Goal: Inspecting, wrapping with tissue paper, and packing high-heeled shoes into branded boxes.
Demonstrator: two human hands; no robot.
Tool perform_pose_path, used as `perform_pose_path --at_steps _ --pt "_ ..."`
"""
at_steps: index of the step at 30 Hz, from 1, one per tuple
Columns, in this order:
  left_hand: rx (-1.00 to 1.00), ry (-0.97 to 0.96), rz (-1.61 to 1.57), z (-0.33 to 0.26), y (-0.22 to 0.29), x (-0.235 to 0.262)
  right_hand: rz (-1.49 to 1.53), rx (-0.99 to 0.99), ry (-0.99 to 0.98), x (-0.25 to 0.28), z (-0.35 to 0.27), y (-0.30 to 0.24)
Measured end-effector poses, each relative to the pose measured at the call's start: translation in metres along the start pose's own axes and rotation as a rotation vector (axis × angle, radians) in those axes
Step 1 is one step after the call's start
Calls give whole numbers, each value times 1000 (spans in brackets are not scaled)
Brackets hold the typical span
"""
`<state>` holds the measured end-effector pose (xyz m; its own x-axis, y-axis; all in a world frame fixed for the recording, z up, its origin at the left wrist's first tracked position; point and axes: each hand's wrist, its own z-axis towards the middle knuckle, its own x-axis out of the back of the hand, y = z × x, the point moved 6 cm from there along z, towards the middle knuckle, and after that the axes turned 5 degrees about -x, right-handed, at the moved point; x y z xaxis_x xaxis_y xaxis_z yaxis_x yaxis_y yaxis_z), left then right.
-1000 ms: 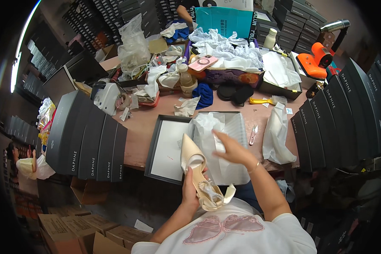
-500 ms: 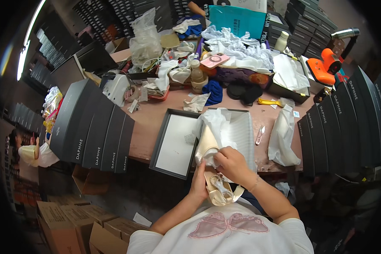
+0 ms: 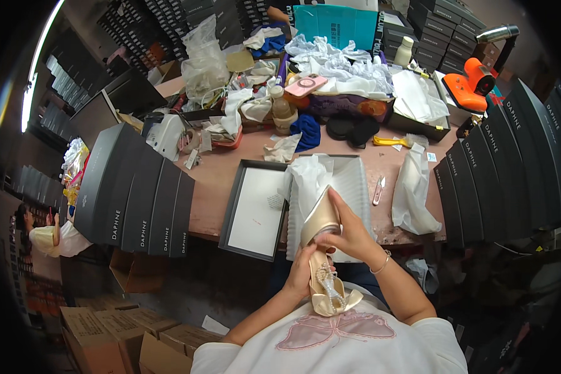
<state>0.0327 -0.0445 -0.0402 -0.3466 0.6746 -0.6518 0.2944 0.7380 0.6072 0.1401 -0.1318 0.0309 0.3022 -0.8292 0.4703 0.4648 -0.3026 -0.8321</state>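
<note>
Here, the left hand (image 3: pixel 300 275) clasps the midsection of a cream pointed-toe shoe (image 3: pixel 321 225), the right hand (image 3: pixel 357 237) its toe, at the near side of the open shoebox (image 3: pixel 354 194); thread snips (image 3: pixel 378 191) lie to its right.

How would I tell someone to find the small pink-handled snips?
On the pink tabletop, find the dark box with ribbed white lining. Between it and the long white wrapped bundle lie the small pink-handled snips, set apart by their pointed metal blades.

Cream shoe (image 3: pixel 321 223) — pink butterfly (image 3: pixel 356 328) on white shirt (image 3: pixel 330 358)
</note>
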Motion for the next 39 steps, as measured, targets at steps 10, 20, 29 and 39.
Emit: perform_pose_path --at_steps 10,20,29,39 --pt "-17 -93 -35 20 37 -8 351 -87 -187 6 33 -11" --pt "-371 164 -83 40 51 -10 414 -88 -233 5 -44 -20" --pt "-281 15 -162 45 82 16 1706 -618 -198 9 -78 48" --pt "-223 143 -129 52 69 19 2035 -908 170 -3 -74 55"
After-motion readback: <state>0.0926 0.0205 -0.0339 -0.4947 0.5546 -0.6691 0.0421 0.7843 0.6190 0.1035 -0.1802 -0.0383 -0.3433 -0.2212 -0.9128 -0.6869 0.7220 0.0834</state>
